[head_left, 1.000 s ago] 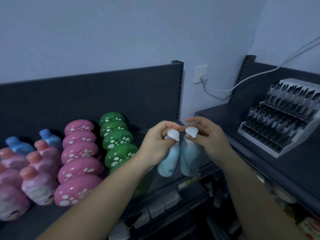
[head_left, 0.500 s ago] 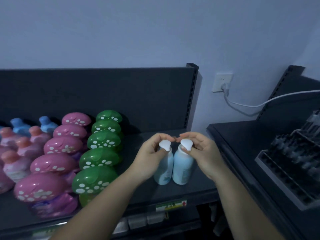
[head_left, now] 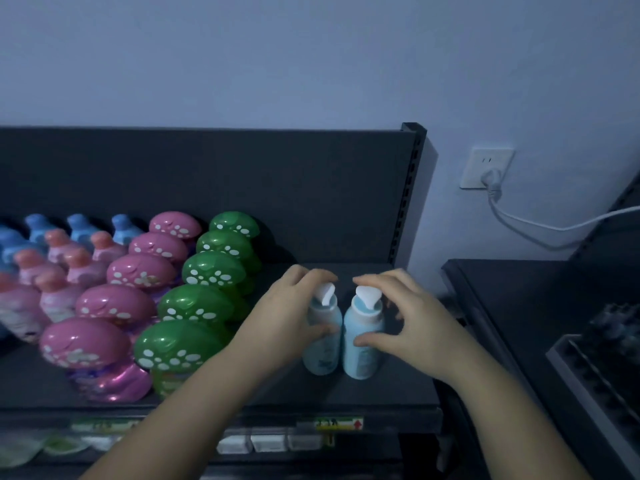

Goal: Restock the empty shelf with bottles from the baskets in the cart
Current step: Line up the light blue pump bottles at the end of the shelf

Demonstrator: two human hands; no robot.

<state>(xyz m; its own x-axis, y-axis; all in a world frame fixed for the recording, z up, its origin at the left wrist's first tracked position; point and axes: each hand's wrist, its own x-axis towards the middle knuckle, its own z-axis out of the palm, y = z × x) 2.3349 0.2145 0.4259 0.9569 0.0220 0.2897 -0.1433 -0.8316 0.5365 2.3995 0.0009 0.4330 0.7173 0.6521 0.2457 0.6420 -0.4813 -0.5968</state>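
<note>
Two small light blue bottles stand close side by side near the right end of the dark shelf. Each is round and smooth, with a white pump top. The left hand curls round the left bottle. The right hand curls round the right bottle. The marks on their fronts are too blurry to read. Beside them stand shiny green mushroom bottles with white spots, then pink mushroom bottles. A tag on the shelf edge has a red arrow.
</note>
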